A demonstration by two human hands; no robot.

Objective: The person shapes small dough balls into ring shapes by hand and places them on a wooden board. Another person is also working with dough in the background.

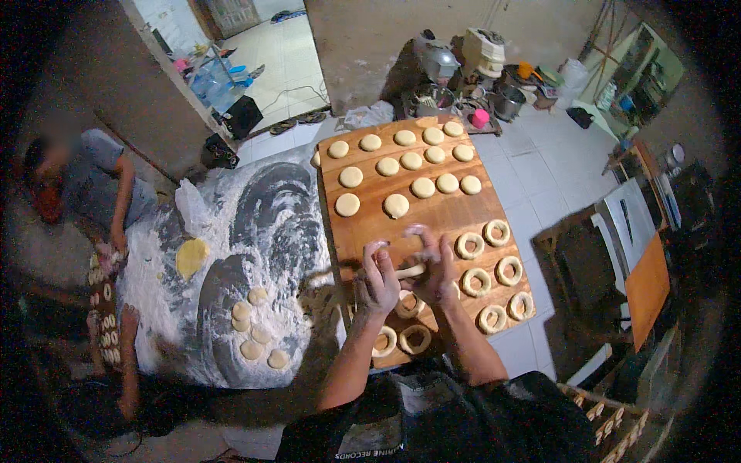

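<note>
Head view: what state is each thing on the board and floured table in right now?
Left hand: gripping the dough piece.
Right hand: gripping it too.
Dough piece: held above the board.
Wooden board: partly filled.
Dough discs: flat, no holes.
Dough rings: holed, laid out.
Floured table: dusted white.

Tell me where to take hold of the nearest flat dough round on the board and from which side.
Probably take the dough round by its near rim, coming from above on the person's side. It lies flat on the wooden board, apart from its neighbours, with bare board in front.
</note>
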